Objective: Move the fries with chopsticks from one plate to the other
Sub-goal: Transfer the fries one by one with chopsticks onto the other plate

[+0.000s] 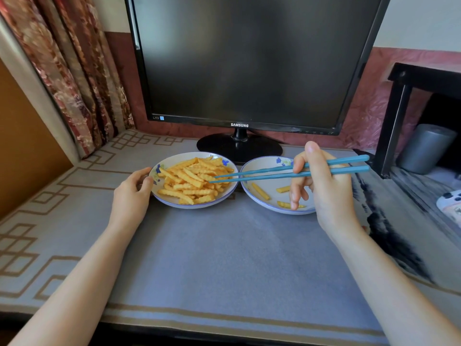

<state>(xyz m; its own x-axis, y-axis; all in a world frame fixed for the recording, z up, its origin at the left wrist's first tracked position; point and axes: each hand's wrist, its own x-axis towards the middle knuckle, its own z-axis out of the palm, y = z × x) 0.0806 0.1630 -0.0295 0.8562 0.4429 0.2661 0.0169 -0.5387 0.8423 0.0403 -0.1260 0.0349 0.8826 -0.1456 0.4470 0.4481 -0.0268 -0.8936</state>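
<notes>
A white plate with a blue rim (pixel 166 201) holds a heap of crinkle-cut fries (pixel 192 181). My left hand (pixel 132 193) grips its left edge, thumb on the rim. To its right sits a second plate of the same kind (pixel 252 164) with three fries (pixel 260 191) in it. My right hand (pixel 324 186) holds a pair of blue chopsticks (pixel 264 174) above the right plate. Their tips reach left over the heap's right side, slightly apart, with no fry plainly between them.
A dark monitor (pixel 249 61) on a round stand (pixel 239 147) stands right behind the plates. A patterned grey cloth (pixel 224 258) covers the table. A black shelf (pixel 399 116) with a grey cylinder (pixel 424 148) stands at the right, a curtain (pixel 74 71) at the left.
</notes>
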